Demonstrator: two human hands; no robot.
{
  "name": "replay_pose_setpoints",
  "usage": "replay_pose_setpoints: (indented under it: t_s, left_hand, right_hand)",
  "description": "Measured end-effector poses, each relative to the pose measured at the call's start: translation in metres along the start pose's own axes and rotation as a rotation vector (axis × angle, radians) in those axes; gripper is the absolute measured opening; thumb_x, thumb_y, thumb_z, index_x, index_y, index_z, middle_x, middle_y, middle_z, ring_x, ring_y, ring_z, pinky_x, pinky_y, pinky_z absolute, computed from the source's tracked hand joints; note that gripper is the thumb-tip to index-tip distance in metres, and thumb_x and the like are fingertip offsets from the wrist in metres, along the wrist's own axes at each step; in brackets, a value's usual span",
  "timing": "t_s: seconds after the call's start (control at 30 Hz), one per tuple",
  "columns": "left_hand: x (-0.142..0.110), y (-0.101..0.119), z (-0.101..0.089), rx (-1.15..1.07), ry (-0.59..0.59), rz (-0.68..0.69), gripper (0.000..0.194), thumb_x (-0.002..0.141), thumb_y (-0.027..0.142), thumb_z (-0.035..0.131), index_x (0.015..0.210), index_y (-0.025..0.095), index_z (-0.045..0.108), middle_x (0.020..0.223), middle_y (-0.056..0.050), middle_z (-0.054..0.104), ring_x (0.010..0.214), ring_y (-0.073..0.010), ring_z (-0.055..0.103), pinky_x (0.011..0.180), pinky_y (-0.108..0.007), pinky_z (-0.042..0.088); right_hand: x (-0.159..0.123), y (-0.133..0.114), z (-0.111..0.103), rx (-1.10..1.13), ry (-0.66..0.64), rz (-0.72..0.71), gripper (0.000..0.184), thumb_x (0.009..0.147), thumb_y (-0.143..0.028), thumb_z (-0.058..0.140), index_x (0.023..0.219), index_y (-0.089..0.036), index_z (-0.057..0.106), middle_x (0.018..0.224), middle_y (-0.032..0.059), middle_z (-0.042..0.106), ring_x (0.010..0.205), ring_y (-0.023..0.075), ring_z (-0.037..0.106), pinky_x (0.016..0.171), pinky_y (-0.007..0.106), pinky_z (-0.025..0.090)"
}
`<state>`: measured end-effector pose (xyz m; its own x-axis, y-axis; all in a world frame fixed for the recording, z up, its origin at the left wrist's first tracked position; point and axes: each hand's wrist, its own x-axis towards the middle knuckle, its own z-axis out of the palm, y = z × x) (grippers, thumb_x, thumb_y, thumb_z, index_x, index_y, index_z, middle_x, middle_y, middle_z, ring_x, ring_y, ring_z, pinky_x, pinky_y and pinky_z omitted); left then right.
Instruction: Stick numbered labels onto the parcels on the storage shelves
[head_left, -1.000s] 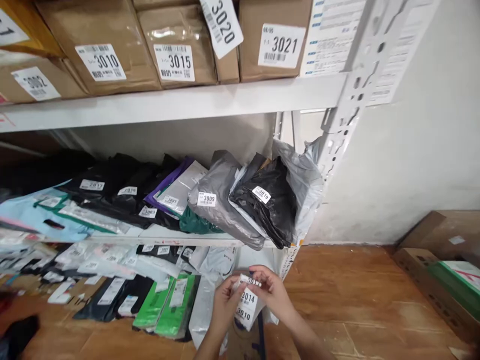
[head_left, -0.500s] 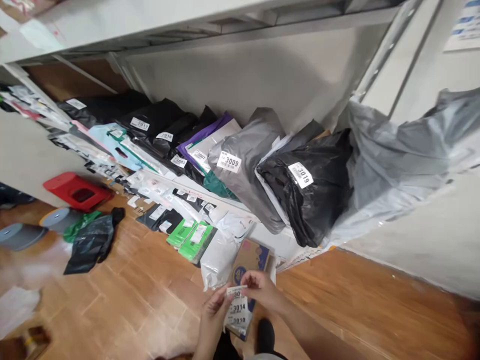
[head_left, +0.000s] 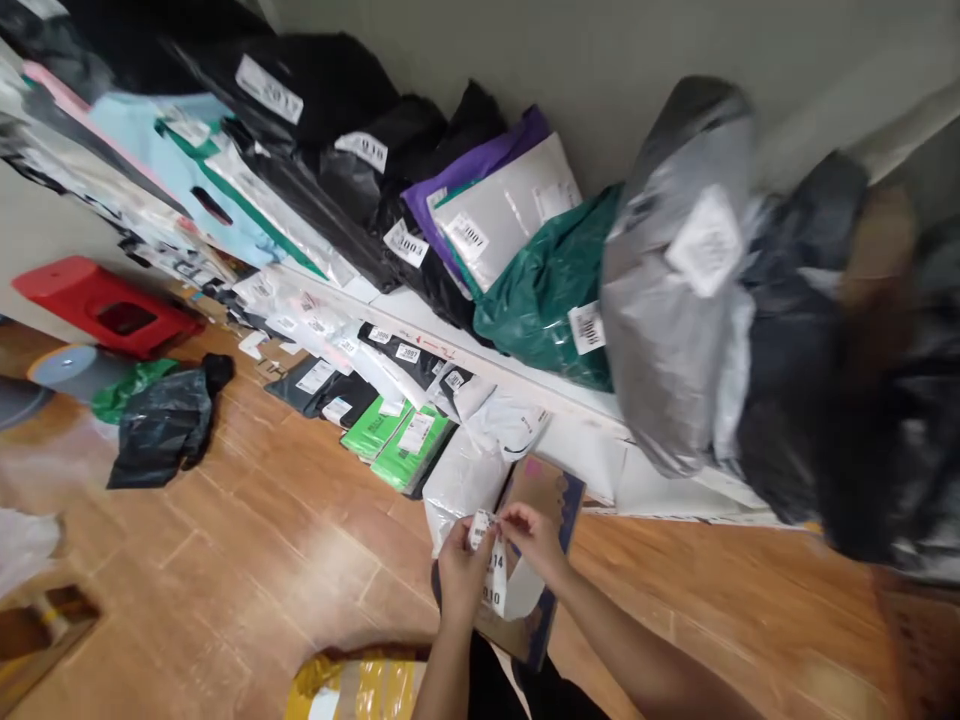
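A strip of white printed number labels (head_left: 496,585) hangs between my hands. Its visible lower labels end in 14 and 10. My left hand (head_left: 461,568) is closed round the strip's upper left side, and the top label bends there. With thumb and fingertips pinched, my right hand (head_left: 531,532) grips the strip's upper right edge. Directly beneath lies a brown cardboard box (head_left: 564,490) with blue printed edges, partly hidden by my hands and the strip. Close to my left hand rests a white plastic parcel (head_left: 457,475).
Bagged parcels line the shelf, including a green one (head_left: 547,290), a grey one (head_left: 660,350) and a black one (head_left: 315,100). Green packets (head_left: 409,450) lie on the floor below. A red stool (head_left: 97,290) and a black bag (head_left: 161,425) are leftward; a yellow-taped parcel (head_left: 375,690) sits near my legs.
My view has moved closer to the shelf, so its parcels look larger and further right. The top label now curls between my fingers. A yellow-taped parcel has come into view at the bottom.
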<state>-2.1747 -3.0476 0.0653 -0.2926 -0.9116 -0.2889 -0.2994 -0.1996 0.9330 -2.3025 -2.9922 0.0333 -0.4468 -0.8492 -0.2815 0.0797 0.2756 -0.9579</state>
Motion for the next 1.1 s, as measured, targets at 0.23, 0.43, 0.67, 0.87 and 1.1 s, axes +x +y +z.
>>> replay_pose_setpoints:
  t_s: [0.23,0.43,0.67,0.87,1.1]
  left_hand:
    - [0.139,-0.056,-0.014,0.309,-0.048,0.079,0.051,0.078,0.061,0.06,0.054,0.019,0.043,0.044,0.008,0.033,0.046,-0.0082,0.034,0.048,-0.021,0.027]
    - [0.254,-0.061,0.035,0.537,0.027,0.514,0.044,0.088,0.043,0.055,0.125,0.019,0.055,0.123,-0.012,0.061,0.106,-0.0258,0.062,0.076,-0.031,0.048]
    - [0.272,-0.083,0.069,0.433,-0.028,0.434,0.049,0.085,0.042,0.06,0.126,0.018,0.049,0.112,-0.01,0.067,0.099,-0.0261,0.065,0.078,-0.034,0.052]
    - [0.265,-0.085,0.068,0.533,-0.2,0.512,0.042,0.092,0.04,0.05,0.13,0.024,0.047,0.114,-0.006,0.066,0.085,-0.0207,0.068,0.068,-0.03,0.05]
    - [0.266,-0.089,0.087,0.665,-0.074,0.471,0.037,0.089,0.035,0.054,0.125,0.027,0.058,0.134,-0.013,0.046,0.091,-0.024,0.066,0.07,-0.033,0.052]
  right_hand:
    - [0.144,0.021,-0.001,0.198,0.483,-0.13,0.015,0.074,-0.038,0.071,0.076,-0.024,0.067,0.068,-0.0035,0.065,0.065,0.0131,0.056,0.067,0.028,0.046]
    - [0.271,0.05,-0.008,0.88,0.461,-0.149,0.018,0.062,-0.025,0.081,0.071,-0.023,0.065,0.073,-0.0042,0.069,0.071,0.0106,0.063,0.071,0.025,0.053]
    - [0.292,0.091,-0.015,1.124,0.303,-0.155,0.017,0.068,-0.021,0.079,0.075,-0.023,0.064,0.076,-0.0068,0.068,0.069,0.0063,0.061,0.062,0.018,0.053]
    - [0.287,0.089,-0.014,1.284,0.163,-0.284,0.026,0.072,-0.035,0.077,0.066,-0.023,0.055,0.061,-0.0074,0.05,0.056,0.0065,0.046,0.052,0.018,0.046]
    - [0.288,0.082,-0.006,0.908,0.346,-0.269,0.026,0.065,-0.039,0.081,0.066,-0.024,0.059,0.063,-0.0051,0.056,0.06,0.0106,0.051,0.059,0.026,0.048]
